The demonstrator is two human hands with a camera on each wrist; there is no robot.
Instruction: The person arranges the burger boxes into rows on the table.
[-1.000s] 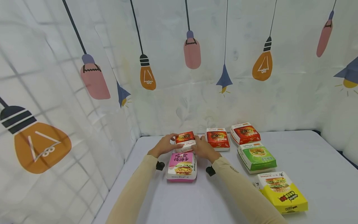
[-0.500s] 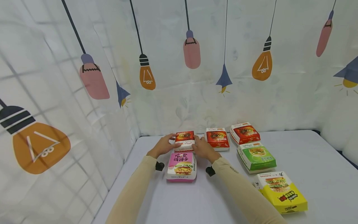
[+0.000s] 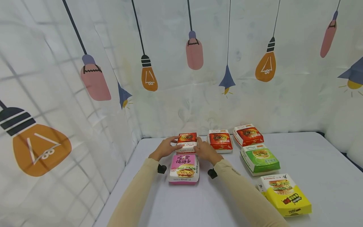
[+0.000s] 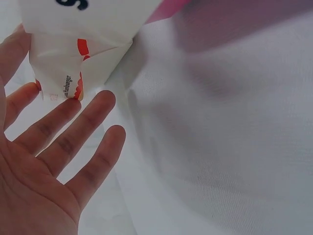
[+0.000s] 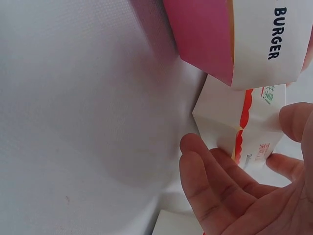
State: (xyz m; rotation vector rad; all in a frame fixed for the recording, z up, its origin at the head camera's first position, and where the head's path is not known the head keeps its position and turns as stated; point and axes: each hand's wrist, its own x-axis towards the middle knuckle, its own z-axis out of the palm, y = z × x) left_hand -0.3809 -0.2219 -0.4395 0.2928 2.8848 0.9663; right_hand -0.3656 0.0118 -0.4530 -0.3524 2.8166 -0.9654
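Observation:
In the head view a red-and-white burger box lies flat near the table's back edge, just behind a pink burger box. My left hand holds the red-and-white box at its left side, thumb toward the front. On the opposite side my right hand grips it with thumb and fingertips. The left wrist view shows fingertips at the side of the burger box, the lower fingers spread apart. In the right wrist view thumb and fingers meet the burger box, partly hidden by the pink box.
To the right stand a second red burger box, a third red one, a green box and a yellow box. A patterned curtain hangs behind the white table.
One second ago the red-and-white burger box sat slightly askew between my hands. It has since turned straight in line with the pink box, and both hands remain at its sides.

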